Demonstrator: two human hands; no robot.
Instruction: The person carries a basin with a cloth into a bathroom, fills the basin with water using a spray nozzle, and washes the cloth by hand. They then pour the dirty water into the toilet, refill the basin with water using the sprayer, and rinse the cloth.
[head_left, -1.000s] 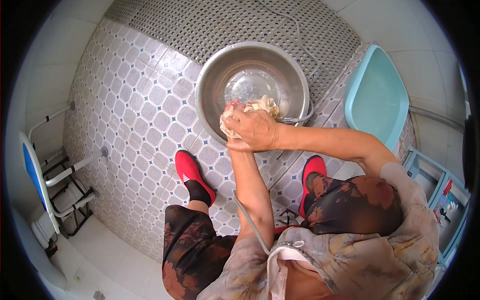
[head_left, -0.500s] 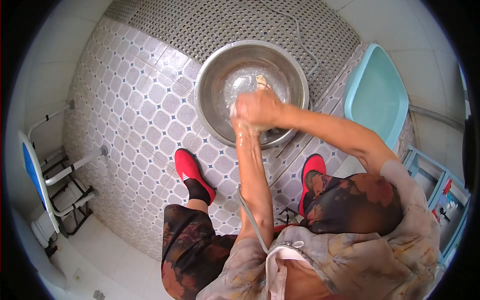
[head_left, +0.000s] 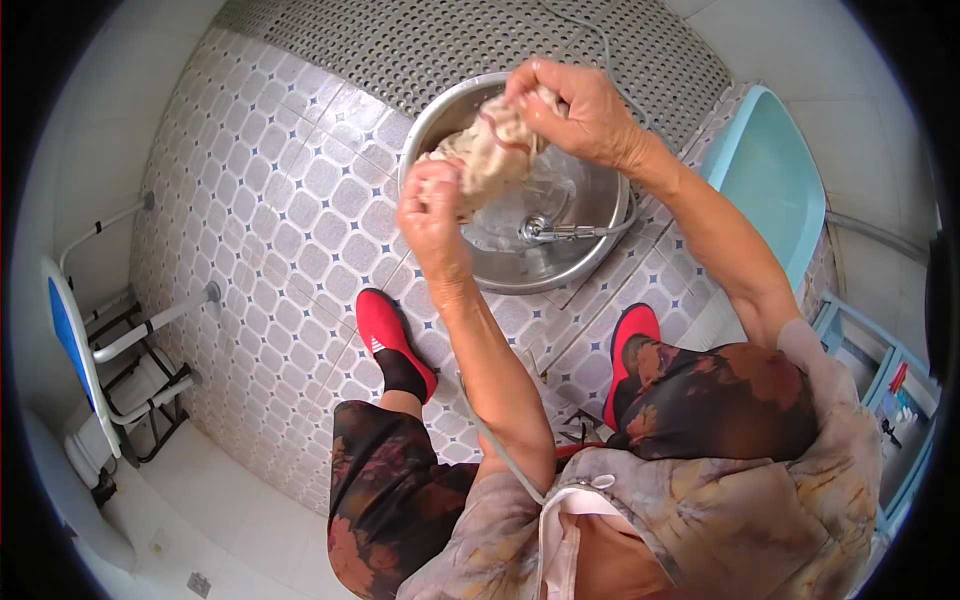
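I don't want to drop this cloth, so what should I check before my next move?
1. Left hand gripping the cloth: ok, fingers closed on its near end.
2. Right hand gripping the cloth: ok, thumb and fingers closed on its far end.
3. Steel basin beneath the whole cloth: cannot tell; the left end overlaps the rim in this view.
4. Shower head inside the steel basin: ok.
5. Water off at the shower head: cannot tell.
6. Red shoes apart from the steel basin: ok.

shower head (head_left: 535, 228) in basin (head_left: 600, 195), mat (head_left: 330, 40) behind, tub (head_left: 765, 185) to the right, 2 shoes (head_left: 383, 332) before it
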